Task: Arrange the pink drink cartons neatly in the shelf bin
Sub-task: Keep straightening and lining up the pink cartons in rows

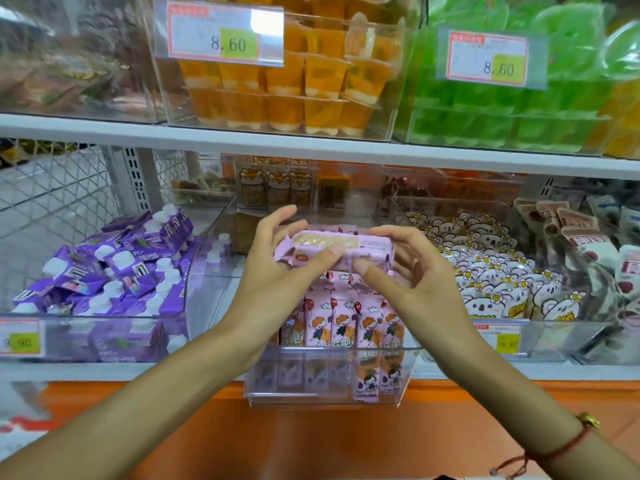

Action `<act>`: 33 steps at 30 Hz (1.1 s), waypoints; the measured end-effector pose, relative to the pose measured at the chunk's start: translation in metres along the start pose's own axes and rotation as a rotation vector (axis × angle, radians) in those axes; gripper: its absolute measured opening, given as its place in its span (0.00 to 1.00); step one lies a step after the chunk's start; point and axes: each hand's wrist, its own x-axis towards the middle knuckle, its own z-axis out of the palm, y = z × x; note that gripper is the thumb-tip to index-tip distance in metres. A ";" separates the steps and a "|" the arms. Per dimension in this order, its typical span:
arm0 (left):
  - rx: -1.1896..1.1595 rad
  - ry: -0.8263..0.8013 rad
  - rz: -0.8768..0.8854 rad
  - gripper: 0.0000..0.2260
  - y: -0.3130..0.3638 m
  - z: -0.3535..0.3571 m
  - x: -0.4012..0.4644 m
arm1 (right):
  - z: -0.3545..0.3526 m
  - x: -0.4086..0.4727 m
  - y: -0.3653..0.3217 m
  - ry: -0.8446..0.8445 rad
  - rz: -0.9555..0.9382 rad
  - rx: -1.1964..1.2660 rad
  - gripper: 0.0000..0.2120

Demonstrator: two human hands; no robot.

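- Left hand [280,258]: thumb pressed on the near face of a pink carton [341,249], remaining fingers spread and lifted above its far left end; pinching it only lightly, as far as can be told.
- Right hand [408,268]: thumb under the near edge, fingers curled over the right end of the same carton; gripping it.
- Held carton: lying on its side, level, above the far half of the clear shelf bin [332,393], not yet set down.
- Just below: a near row of pink cartons [349,323] standing upright side by side, faces toward the viewer, already tidy by the look of it.
- Under that row, through the bin's front wall: more pink cartons, partly blurred, order hard to judge.
- Behind the hands: further pink tops [329,228] barely visible, arrangement hidden.
- Judged roughly midway or later: front row done, held carton still to be placed, back of the bin unverified.
- Left of the bin: purple cartons [114,271] heaped loosely in a neighbouring bin.
- Right: koala-print packs [491,271] in another bin.
- Above, on the upper shelf: orange jelly cups [287,88] and green ones [485,112], price tags in front.
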 end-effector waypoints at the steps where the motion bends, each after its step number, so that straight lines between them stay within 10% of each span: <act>1: 0.010 -0.033 0.016 0.26 0.001 0.001 -0.001 | -0.002 0.001 0.001 0.033 0.051 0.032 0.15; 11: 0.316 -0.138 0.287 0.15 0.000 -0.007 0.004 | -0.013 0.009 0.000 0.108 0.206 0.205 0.16; 17: 0.322 0.078 0.262 0.15 -0.003 -0.016 0.018 | -0.028 0.006 0.009 0.123 -0.093 -0.472 0.12; 25: 0.645 0.061 0.197 0.19 -0.019 0.012 0.091 | -0.024 -0.017 0.017 -0.370 -0.223 -1.061 0.20; 33: 1.059 -0.112 0.190 0.19 -0.032 0.024 0.135 | -0.023 -0.018 0.020 -0.389 -0.257 -1.187 0.22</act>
